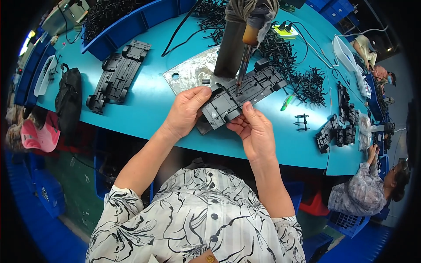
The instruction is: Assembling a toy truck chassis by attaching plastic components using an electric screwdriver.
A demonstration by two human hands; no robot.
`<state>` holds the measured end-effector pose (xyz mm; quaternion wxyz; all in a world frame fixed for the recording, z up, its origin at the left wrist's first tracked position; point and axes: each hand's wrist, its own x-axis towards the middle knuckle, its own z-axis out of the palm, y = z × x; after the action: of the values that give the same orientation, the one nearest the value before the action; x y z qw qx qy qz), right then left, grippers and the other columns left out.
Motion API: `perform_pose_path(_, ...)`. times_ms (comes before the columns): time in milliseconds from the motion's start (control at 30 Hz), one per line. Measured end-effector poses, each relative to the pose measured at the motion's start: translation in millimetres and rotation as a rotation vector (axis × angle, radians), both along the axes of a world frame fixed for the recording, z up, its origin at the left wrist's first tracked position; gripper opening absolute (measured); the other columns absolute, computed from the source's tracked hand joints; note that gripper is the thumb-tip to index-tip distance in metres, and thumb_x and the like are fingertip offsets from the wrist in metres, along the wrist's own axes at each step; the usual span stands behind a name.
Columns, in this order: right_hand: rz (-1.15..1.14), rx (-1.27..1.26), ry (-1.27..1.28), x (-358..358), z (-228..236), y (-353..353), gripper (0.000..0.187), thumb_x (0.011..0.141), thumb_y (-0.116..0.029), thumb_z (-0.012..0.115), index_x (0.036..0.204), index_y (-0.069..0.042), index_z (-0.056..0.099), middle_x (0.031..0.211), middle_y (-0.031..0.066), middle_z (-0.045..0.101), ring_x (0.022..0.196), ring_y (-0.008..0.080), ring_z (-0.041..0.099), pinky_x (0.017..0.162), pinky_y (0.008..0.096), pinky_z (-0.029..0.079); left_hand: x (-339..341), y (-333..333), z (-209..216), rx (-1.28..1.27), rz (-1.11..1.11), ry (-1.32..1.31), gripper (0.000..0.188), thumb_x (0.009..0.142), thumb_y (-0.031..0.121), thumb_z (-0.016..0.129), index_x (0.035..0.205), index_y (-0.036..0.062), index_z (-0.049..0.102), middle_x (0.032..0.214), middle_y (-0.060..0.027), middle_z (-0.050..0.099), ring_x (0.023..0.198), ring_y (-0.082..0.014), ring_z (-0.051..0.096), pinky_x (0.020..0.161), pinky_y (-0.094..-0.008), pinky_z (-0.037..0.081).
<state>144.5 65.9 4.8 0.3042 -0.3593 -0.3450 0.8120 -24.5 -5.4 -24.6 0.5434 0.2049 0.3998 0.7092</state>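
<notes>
Between my two hands is a black plastic toy car chassis (219,109), tilted with its far end up to the right. My left hand (189,109) pinches its near left edge, thumb on top. The near right edge is gripped by my right hand (254,129), thumb and fingers closed on it. Above the chassis hangs a soldering iron (250,37) with an amber collar, fixed by a metal post (229,48); its tip reaches down to the chassis middle. Under the chassis lies a scratched metal plate (186,72).
Another black chassis (118,76) lies at left, beside a black bag (69,94). Heaps of small black parts (309,85) cover the far right. A green tool (287,102) and a black axle piece (302,122) lie nearer. More chassis (326,133) sit near a co-worker (364,188).
</notes>
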Motion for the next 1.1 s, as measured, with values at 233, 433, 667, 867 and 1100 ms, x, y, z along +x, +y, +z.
perform_pose_path(233,-0.019,0.081,0.035,-4.3,1.7,1.9,0.027,0.093,-0.026,0.061,0.097,0.001,0.060,0.087,0.0088,0.064,0.076,0.0168,0.062,0.071,0.0318,0.054,-9.5,6.2,0.7,-0.015,-0.036,0.020,0.028,0.096,0.022,0.055,0.109,-0.0029,0.061,0.097,-0.0062,0.065,0.088,-0.0129,0.063,0.077,-0.0261,0.054)
perform_pose_path(433,-0.033,0.083,0.026,-8.2,2.0,2.3,0.026,0.093,-0.025,0.062,0.095,0.000,0.061,0.085,0.0094,0.064,0.077,0.0179,0.062,0.072,0.0320,0.054,-17.9,12.4,-1.0,-0.038,-0.092,0.016,0.028,0.097,0.021,0.055,0.110,-0.0027,0.061,0.101,-0.0070,0.065,0.090,-0.0132,0.063,0.081,-0.0285,0.054)
perform_pose_path(667,-0.039,0.086,0.029,-11.8,0.7,4.5,0.026,0.092,-0.026,0.062,0.094,0.000,0.061,0.085,0.0097,0.064,0.077,0.0184,0.063,0.072,0.0327,0.054,-19.9,14.2,0.2,-0.057,-0.091,0.001,0.029,0.097,0.021,0.054,0.112,-0.0038,0.059,0.101,-0.0079,0.065,0.090,-0.0139,0.064,0.083,-0.0292,0.054)
perform_pose_path(867,-0.041,0.093,0.036,-13.2,1.4,3.8,0.025,0.093,-0.026,0.062,0.094,0.000,0.061,0.085,0.0092,0.065,0.076,0.0178,0.063,0.071,0.0319,0.054,-20.2,14.5,0.4,-0.061,-0.082,-0.011,0.030,0.098,0.021,0.053,0.113,-0.0044,0.059,0.102,-0.0089,0.065,0.090,-0.0145,0.064,0.083,-0.0290,0.055)
perform_pose_path(1100,-0.042,0.097,0.044,-15.5,3.0,3.4,0.026,0.093,-0.026,0.062,0.094,0.000,0.061,0.085,0.0089,0.065,0.076,0.0172,0.063,0.070,0.0315,0.055,-20.3,13.9,2.7,-0.048,-0.084,-0.021,0.030,0.098,0.022,0.052,0.112,-0.0035,0.059,0.101,-0.0087,0.066,0.090,-0.0145,0.064,0.082,-0.0288,0.055)
